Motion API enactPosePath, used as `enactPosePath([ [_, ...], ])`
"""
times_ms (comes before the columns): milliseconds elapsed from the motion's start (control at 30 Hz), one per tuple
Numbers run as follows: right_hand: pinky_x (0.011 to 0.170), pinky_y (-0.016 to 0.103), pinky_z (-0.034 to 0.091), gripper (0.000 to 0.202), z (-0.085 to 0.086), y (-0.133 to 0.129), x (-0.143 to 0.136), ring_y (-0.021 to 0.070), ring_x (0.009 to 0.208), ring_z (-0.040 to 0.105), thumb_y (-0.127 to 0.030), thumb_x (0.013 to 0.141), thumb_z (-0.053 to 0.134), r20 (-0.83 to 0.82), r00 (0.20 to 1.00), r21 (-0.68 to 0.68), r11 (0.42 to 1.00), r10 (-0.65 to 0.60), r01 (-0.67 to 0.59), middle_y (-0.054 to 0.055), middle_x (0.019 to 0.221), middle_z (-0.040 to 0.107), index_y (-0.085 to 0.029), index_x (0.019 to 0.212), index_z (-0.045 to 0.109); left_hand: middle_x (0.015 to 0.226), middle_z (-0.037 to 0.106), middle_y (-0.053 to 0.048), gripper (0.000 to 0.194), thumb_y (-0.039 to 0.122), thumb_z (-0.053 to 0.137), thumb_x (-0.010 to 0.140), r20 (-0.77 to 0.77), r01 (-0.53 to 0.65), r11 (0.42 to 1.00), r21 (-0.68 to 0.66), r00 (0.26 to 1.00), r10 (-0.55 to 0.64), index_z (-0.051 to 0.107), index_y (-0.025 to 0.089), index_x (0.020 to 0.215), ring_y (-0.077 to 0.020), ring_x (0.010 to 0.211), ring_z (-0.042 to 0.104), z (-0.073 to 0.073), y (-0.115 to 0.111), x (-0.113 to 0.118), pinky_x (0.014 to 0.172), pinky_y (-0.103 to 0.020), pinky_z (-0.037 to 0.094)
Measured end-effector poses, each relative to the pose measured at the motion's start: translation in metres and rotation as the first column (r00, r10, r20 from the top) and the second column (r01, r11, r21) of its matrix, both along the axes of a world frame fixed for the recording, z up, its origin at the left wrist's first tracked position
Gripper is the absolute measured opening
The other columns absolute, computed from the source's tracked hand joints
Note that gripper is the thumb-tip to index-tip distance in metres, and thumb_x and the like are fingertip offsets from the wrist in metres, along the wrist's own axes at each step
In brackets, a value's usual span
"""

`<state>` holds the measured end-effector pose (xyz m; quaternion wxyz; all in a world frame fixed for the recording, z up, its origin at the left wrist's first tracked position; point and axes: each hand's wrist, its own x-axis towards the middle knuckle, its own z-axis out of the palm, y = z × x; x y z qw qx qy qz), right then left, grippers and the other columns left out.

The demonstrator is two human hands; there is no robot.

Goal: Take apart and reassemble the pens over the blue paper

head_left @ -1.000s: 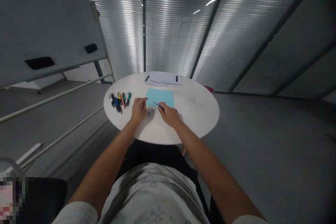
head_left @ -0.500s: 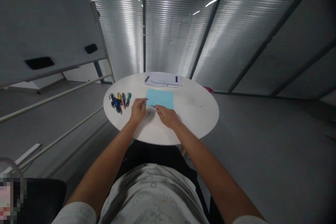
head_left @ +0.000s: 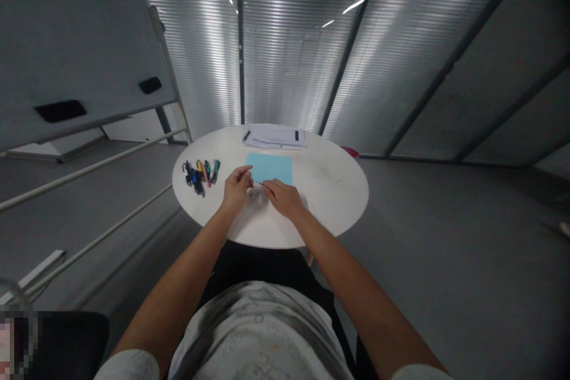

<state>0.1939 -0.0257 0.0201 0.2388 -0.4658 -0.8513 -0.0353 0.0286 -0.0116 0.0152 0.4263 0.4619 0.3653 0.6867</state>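
My right hand (head_left: 281,197) pinches a thin dark pen-like piece (head_left: 259,183) whose tip points left toward my other hand. My left hand (head_left: 237,189) has its fingers curled together around something small, too tiny to make out, close to that tip. Both hands are over the near edge of a light blue sheet (head_left: 271,167) on a round white table (head_left: 338,202). Left of my left hand lies a group of several pens and markers (head_left: 198,175), among them black, blue, yellow, pink and green ones. A small dark bit rests on the table between my wrists.
A stack of white papers (head_left: 274,138) with a dark pen on it lies at the table's far side. A whiteboard on a metal frame (head_left: 98,167) stands at the left. Something red (head_left: 350,151) shows behind the table's right edge. A black chair (head_left: 73,341) is at the lower left.
The fingers of my left hand have closed and come nearer the tip of the dark piece held in my right hand. The whole view has shifted slightly.
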Motion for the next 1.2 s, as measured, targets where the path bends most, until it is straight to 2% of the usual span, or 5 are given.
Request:
enactPosePath([
  [133,0.076,0.025,0.042,0.038,-0.001,0.001,0.000,0.0172,0.097,0.062,-0.040,0.102,0.030,-0.065,0.998,0.002,1.000,-0.003,0.003,0.005,0.107,0.068,-0.026,0.119,0.061,0.069,0.054,0.003,0.027,0.022,0.067,0.075,0.227,0.132,0.989,-0.066,0.967,-0.114,0.063,0.017,0.101,-0.0076,0.060,0.053,0.003,-0.005,0.014,0.058,-0.022,0.044],
  [267,0.078,0.026,0.043,0.036,-0.003,0.003,0.000,0.0170,0.098,0.062,-0.038,0.102,0.031,-0.101,0.994,-0.001,1.000,0.028,-0.028,0.003,0.111,0.069,-0.027,0.119,0.061,0.069,0.056,0.003,0.028,0.016,0.067,0.074,0.308,0.226,0.969,-0.103,0.933,-0.185,0.061,0.017,0.101,-0.0078,0.062,0.056,0.004,-0.010,0.018,0.064,-0.023,0.046],
  [600,0.078,0.026,0.044,0.034,-0.003,0.002,0.000,0.0171,0.097,0.062,-0.036,0.101,0.034,-0.126,0.991,-0.014,0.998,0.051,-0.053,0.003,0.105,0.070,-0.026,0.116,0.062,0.067,0.059,0.002,0.026,0.013,0.066,0.074,0.322,0.266,0.958,-0.110,0.921,-0.219,0.060,0.016,0.099,-0.0089,0.063,0.059,0.002,-0.015,0.015,0.069,-0.025,0.047],
  [867,0.080,0.027,0.045,0.032,-0.010,0.009,0.002,0.0174,0.098,0.062,-0.036,0.100,0.036,-0.176,0.983,0.018,0.998,0.055,-0.052,0.004,0.107,0.069,-0.025,0.115,0.062,0.071,0.064,-0.003,0.023,0.021,0.069,0.076,0.285,0.276,0.950,-0.148,0.931,-0.226,0.066,0.011,0.098,-0.0106,0.067,0.060,-0.003,-0.012,0.017,0.075,-0.028,0.048],
  [1200,0.082,0.028,0.046,0.032,-0.009,0.008,0.002,0.0175,0.099,0.063,-0.037,0.100,0.036,-0.206,0.977,0.027,0.999,0.049,-0.045,0.004,0.109,0.069,-0.025,0.115,0.063,0.083,0.067,-0.005,0.033,0.022,0.080,0.065,0.256,0.300,0.946,-0.127,0.931,-0.261,0.067,0.015,0.095,-0.0124,0.074,0.062,-0.007,-0.013,0.014,0.075,-0.030,0.048],
])
